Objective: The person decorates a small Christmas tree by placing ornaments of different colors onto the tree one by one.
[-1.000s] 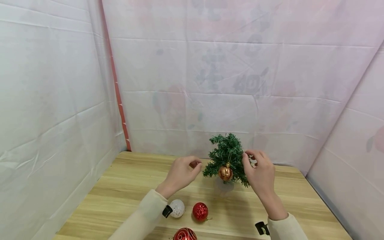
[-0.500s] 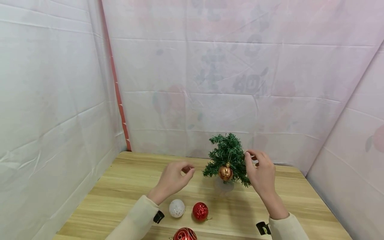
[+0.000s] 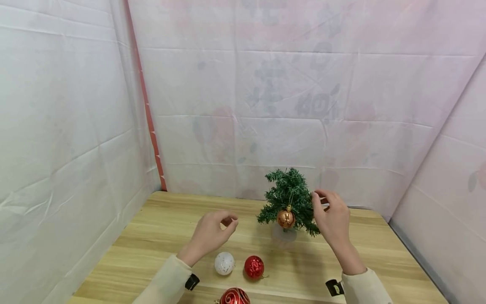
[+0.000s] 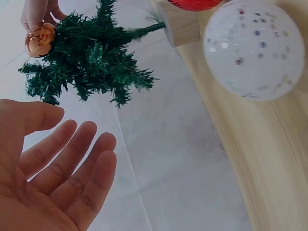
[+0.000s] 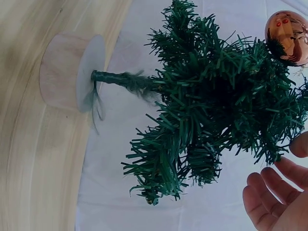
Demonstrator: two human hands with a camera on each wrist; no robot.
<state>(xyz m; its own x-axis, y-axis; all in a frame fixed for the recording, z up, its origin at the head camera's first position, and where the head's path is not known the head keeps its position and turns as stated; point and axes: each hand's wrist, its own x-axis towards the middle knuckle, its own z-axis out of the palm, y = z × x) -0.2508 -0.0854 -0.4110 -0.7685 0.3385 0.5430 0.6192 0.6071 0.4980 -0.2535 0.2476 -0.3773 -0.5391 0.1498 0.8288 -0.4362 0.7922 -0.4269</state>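
Note:
A small green artificial Christmas tree [image 3: 287, 192] stands upright on a round base [image 3: 284, 234], which looks like pale wood in the right wrist view. From its front hangs a shiny copper bauble [image 3: 285, 219] on a gold loop. My right hand [image 3: 333, 217] is at the tree's right side, fingers loosely bent; its fingertips [image 5: 280, 165] are by a branch tip, and whether they touch it I cannot tell. Over the table to the left, my left hand [image 3: 210, 233] holds nothing, its fingers relaxed. Nearest to it is a white speckled bauble [image 3: 224, 263].
Right of the white bauble lies a red bauble [image 3: 254, 267] with a gold loop. A larger red bauble with gold swirls [image 3: 234, 297] is partly cut off at the bottom edge. The wooden table [image 3: 171, 211] is enclosed by pale fabric walls [image 3: 243, 139].
My left hand has drawn away from the tree, leftward and toward me. My right hand has shifted very slightly to the right. The tree and baubles keep their places.

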